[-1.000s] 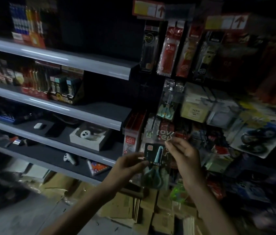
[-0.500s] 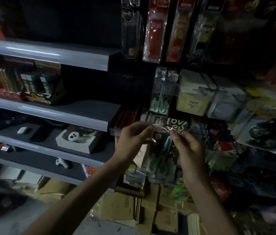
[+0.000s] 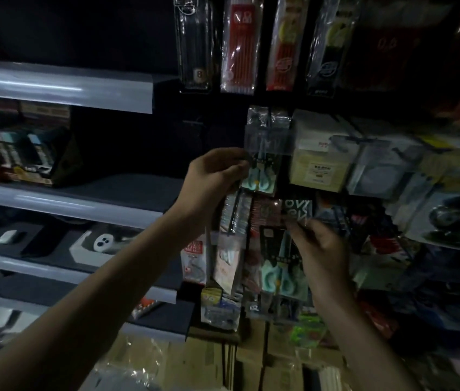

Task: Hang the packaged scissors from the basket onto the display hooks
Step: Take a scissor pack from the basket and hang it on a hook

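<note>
Two hands work at a dim shop display. The left hand [image 3: 214,179] reaches up, its grip closed on the left edge of a hanging scissors pack [image 3: 262,179], whose mint-green handles show through clear plastic among the hung goods. Lower and to the right, the right hand [image 3: 322,249] has its grip pinched on the clear top flap of a second scissors pack [image 3: 281,272], held upright in front of other hanging stock, below the first pack and apart from it. Packs of pens [image 3: 240,46] hang in a row above. Grey shelves [image 3: 62,86] run off to the left, one bearing a white box [image 3: 101,246]. Cardboard boxes [image 3: 211,362] sit on the floor beneath.
</note>
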Available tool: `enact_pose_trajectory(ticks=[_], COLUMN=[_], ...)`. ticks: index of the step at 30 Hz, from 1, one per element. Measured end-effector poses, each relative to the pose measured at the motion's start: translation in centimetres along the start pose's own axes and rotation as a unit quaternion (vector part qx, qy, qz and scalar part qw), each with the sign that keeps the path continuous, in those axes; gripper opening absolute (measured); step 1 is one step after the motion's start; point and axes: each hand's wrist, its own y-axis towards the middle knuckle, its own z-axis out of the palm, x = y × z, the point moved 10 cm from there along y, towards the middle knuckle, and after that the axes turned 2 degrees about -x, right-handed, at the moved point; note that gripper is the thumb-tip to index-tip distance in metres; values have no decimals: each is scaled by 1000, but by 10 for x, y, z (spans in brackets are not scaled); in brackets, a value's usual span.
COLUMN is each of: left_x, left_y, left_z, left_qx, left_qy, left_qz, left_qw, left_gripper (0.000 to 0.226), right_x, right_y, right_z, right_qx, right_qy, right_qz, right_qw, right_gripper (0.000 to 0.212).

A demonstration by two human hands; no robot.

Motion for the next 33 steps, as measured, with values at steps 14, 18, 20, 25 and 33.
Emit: enact_pose_trajectory(ticks=[14,18,20,25,33], left_x=[-71,-70,-64,-56,-56], left_y=[-8,-10,-9,-7,-5], left_z=[7,14,18,19,21], left_qx=[30,-8,-7,-17,-29], left_qy=[304,454,487,537,555], left_qz=[307,396,416,432,417], left_qw=[901,798,768,724,719], left_gripper=[59,62,63,65,62], right_x=[46,51,49,48,56], right_y=[32,45,51,64,86], right_z=[27,36,39,47,53], right_qx=[-7,-24,-33,-37,-49], right_qy=[23,40,50,69,69], right_qz=[-71,-84,-85,-99,-119], right_qw=[997,995,995,992,989], right_gripper=[19,19,18,25,22])
